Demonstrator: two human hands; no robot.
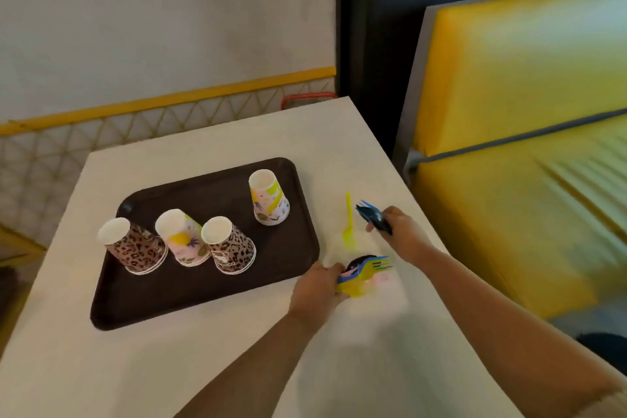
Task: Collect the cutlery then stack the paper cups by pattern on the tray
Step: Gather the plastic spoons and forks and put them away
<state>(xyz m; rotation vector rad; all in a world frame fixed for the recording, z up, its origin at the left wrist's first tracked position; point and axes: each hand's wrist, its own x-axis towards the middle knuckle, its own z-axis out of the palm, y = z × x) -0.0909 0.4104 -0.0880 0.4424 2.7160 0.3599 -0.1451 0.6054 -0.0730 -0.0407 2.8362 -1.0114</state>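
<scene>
Cutlery first: your left hand [317, 288] grips a fanned bundle of plastic forks [364, 273], your right hand [402, 231] clamps dark blue pcs [371, 215]. Between both hands lies one yellow fork [348, 227], still to collect. Cups [269, 197] wait upside down on tray [142, 309], left of yr left hand.

Tray [190, 295], centre-left: dark matt plastic. Cups [229, 246]: printed paper. Forks [348, 222]: translucent glossy plastic. Table [210, 366]: pale matt wood-look laminate. Bench [529, 78], right: shiny yellow vinyl.
</scene>
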